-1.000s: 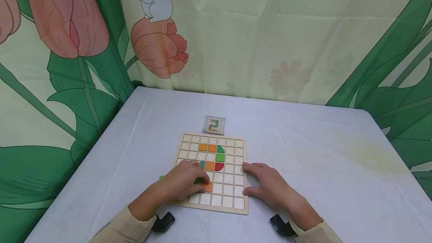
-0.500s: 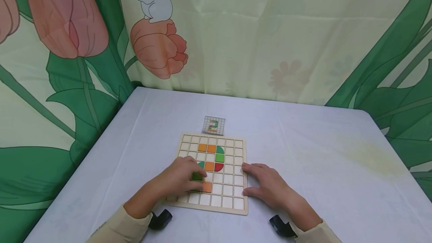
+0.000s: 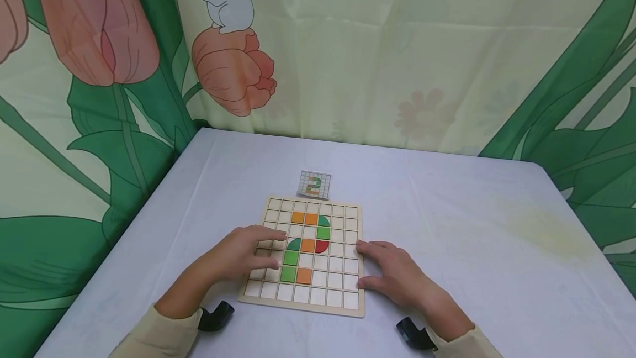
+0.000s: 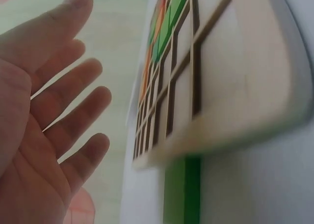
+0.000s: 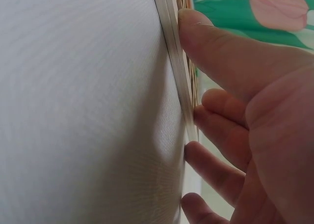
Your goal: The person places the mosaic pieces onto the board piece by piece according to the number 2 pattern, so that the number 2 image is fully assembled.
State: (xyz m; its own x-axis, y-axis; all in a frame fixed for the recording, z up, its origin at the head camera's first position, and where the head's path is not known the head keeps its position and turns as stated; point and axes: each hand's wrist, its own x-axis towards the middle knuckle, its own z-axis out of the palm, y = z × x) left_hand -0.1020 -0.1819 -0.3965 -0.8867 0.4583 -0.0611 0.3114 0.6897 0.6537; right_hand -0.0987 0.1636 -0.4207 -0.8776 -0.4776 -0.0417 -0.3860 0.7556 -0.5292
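A wooden grid board [image 3: 303,307] lies on the table with colored tiles set in its cells. Two orange squares [image 3: 305,218] and a green quarter-round [image 3: 324,220] fill the upper row. Below come a green square [image 3: 323,233], a red quarter-round [image 3: 322,246], an orange square [image 3: 307,245] and a green quarter-round [image 3: 294,244]. Two green squares [image 3: 289,266] run down to an orange square [image 3: 303,276]. My left hand [image 3: 233,254] hovers over the board's left side, fingers spread, holding nothing. My right hand [image 3: 399,272] rests its fingertips and thumb against the board's right edge.
Behind the board lies a small card [image 3: 314,185] printed with a tile pattern. The left wrist view shows a green block [image 4: 181,194] beside the board's edge, hidden in the head view. A printed curtain [image 3: 348,70] hangs behind the white table [image 3: 472,225].
My left hand has let go of the tiles and drawn back left, uncovering two green squares beside the lower orange one. The lower orange square has shifted slightly left. My right hand stays put.
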